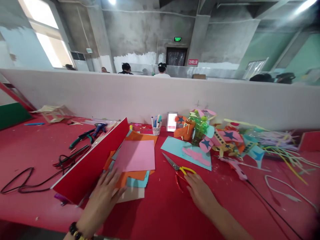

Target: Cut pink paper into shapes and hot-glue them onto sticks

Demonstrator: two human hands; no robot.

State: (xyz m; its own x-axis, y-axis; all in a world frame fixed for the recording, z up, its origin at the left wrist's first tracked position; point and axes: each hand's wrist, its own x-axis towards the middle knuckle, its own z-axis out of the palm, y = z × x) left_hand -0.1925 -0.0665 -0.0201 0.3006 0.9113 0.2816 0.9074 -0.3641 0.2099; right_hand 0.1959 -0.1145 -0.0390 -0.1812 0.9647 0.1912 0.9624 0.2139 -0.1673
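Observation:
My left hand (108, 186) lies with its fingers spread on the lower left of a stack of coloured paper. A pink sheet (137, 155) is on top, with orange paper (136, 175), light blue paper (140, 181) and a beige sheet (132, 194) showing beneath. My right hand (200, 191) has its fingers closed at the yellow handle of a pair of scissors (177, 167); the other handle is red. The blades point up and left, over the red table. Beyond the scissors is a light blue sheet (172, 146) with a pink paper cut-out (196, 156) on it.
A red divider (92, 160) stands left of the paper; pliers (81, 137) and black cable lie behind it. A pen cup (156, 130), bottles with paper shapes (200, 128) and a pink glue gun (233, 166) with a cord are farther back. A white partition (140, 96) spans the rear.

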